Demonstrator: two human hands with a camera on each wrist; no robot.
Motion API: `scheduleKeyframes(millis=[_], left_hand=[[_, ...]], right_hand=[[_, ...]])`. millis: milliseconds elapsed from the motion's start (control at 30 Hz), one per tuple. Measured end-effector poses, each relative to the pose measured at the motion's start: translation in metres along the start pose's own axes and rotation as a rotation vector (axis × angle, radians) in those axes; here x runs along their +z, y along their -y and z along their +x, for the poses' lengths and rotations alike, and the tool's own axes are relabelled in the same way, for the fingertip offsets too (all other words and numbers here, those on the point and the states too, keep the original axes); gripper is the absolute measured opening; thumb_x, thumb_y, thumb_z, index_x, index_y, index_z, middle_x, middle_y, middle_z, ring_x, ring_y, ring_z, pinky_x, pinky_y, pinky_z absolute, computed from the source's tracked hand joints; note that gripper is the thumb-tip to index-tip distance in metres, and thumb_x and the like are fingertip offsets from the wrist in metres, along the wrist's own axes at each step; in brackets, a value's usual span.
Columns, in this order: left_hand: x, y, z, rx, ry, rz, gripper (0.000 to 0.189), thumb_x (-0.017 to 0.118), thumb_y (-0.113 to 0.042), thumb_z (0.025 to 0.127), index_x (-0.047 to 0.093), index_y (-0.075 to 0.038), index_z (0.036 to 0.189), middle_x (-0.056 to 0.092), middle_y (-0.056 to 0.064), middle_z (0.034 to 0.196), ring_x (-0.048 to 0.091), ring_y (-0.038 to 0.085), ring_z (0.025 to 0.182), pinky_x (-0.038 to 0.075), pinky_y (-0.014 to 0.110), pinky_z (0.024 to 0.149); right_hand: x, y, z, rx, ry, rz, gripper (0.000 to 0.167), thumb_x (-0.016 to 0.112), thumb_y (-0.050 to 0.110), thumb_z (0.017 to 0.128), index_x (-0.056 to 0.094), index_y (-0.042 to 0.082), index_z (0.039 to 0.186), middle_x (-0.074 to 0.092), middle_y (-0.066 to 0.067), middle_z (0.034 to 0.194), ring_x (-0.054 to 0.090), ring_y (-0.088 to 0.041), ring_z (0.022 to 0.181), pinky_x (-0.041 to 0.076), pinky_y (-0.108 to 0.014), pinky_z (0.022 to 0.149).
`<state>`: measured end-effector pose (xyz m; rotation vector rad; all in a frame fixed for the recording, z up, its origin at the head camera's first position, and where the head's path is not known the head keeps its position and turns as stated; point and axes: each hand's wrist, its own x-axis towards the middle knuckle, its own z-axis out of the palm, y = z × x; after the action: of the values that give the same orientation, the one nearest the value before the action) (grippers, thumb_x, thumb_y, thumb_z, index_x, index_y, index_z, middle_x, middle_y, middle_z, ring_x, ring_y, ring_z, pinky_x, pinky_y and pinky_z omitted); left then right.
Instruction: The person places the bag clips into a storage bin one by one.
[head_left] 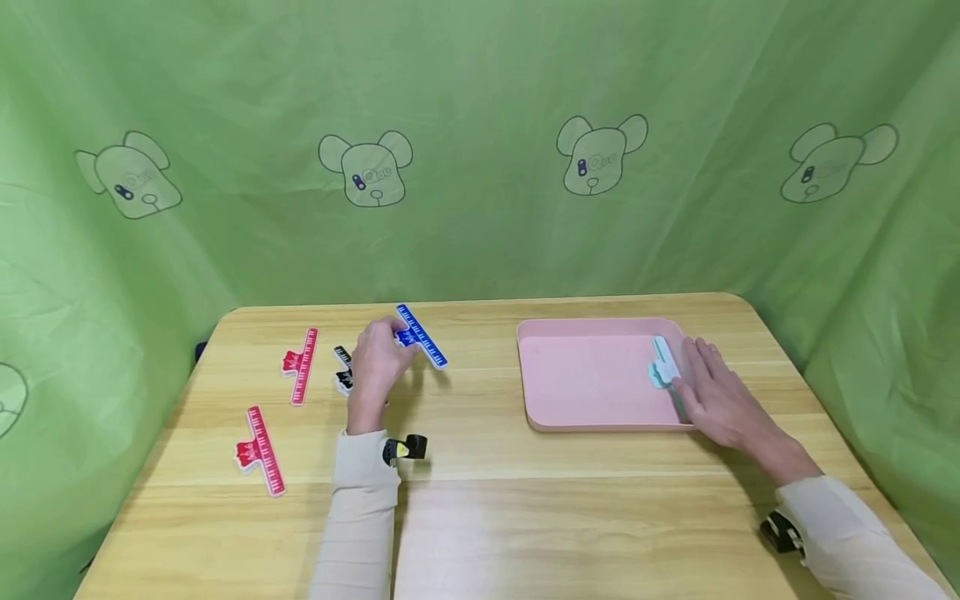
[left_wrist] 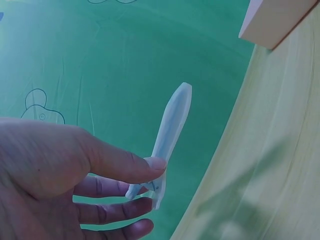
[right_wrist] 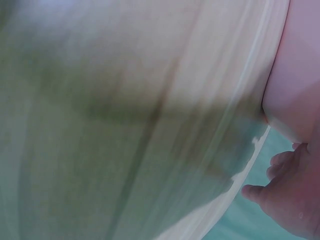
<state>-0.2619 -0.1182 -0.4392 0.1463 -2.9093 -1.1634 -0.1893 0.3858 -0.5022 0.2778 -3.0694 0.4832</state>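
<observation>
My left hand point(head_left: 378, 358) pinches a blue clip point(head_left: 422, 336) with a piano-key pattern between thumb and fingers, above the table. Seen edge-on in the left wrist view, the clip point(left_wrist: 172, 122) looks pale, with the thumb pressed on its handle end. A black clip point(head_left: 343, 381) is partly hidden behind the left hand. My right hand point(head_left: 723, 400) lies with straight fingers along the right side of a pink tray point(head_left: 585, 421). Inside the tray, close to the right thumb, is a light teal clip point(head_left: 663, 362). The right wrist view shows the fingers point(right_wrist: 282, 167) beside the tray.
Two red piano-key clips, an upper one point(head_left: 302, 367) and a lower one point(head_left: 261, 452), lie on the left of the wooden table point(head_left: 510, 517). A green curtain point(head_left: 480, 242) with bear-head drawings hangs behind the table and at both sides.
</observation>
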Motion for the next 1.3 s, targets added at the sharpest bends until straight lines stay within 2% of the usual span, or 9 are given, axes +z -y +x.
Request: scheduleKeyframes(millis=[233, 500, 933, 1300], left_hand=[[-0.001, -0.002, -0.001, 0.012, 0.025, -0.055, 0.045, 0.081, -0.014, 0.087, 0.064, -0.001, 0.128, 0.066, 0.016, 0.118, 0.064, 0.03, 0.098, 0.054, 0.043, 0.083], [-0.002, -0.005, -0.002, 0.05, 0.028, -0.094, 0.041, 0.081, -0.01, 0.087, 0.066, 0.0, 0.124, 0.067, 0.017, 0.116, 0.063, 0.031, 0.101, 0.053, 0.045, 0.089], [-0.003, -0.016, -0.008, 0.12, 0.038, -0.087, 0.042, 0.081, -0.01, 0.087, 0.065, 0.0, 0.125, 0.065, 0.018, 0.121, 0.061, 0.035, 0.111, 0.051, 0.048, 0.095], [-0.003, -0.022, -0.011, 0.164, 0.075, -0.111, 0.044, 0.081, -0.007, 0.086, 0.065, 0.002, 0.126, 0.065, 0.019, 0.123, 0.06, 0.037, 0.114, 0.051, 0.047, 0.097]], right_hand=[[0.0, 0.0, 0.0, 0.005, 0.003, -0.002, 0.072, 0.031, 0.036, 0.111, 0.001, -0.007, 0.16, 0.008, -0.038, 0.162, 0.006, -0.057, 0.149, 0.018, -0.076, 0.111], [0.0, 0.001, 0.0, -0.004, -0.006, 0.002, 0.072, 0.032, 0.035, 0.111, 0.002, -0.008, 0.16, 0.009, -0.039, 0.162, 0.007, -0.057, 0.149, 0.017, -0.074, 0.114], [0.001, 0.0, 0.0, -0.001, -0.004, 0.003, 0.073, 0.032, 0.036, 0.111, 0.001, -0.008, 0.159, 0.009, -0.039, 0.162, 0.008, -0.058, 0.149, 0.017, -0.073, 0.114], [0.0, 0.001, 0.0, 0.004, -0.006, 0.002, 0.073, 0.033, 0.036, 0.11, 0.001, -0.009, 0.159, 0.009, -0.04, 0.161, 0.008, -0.057, 0.149, 0.017, -0.072, 0.115]])
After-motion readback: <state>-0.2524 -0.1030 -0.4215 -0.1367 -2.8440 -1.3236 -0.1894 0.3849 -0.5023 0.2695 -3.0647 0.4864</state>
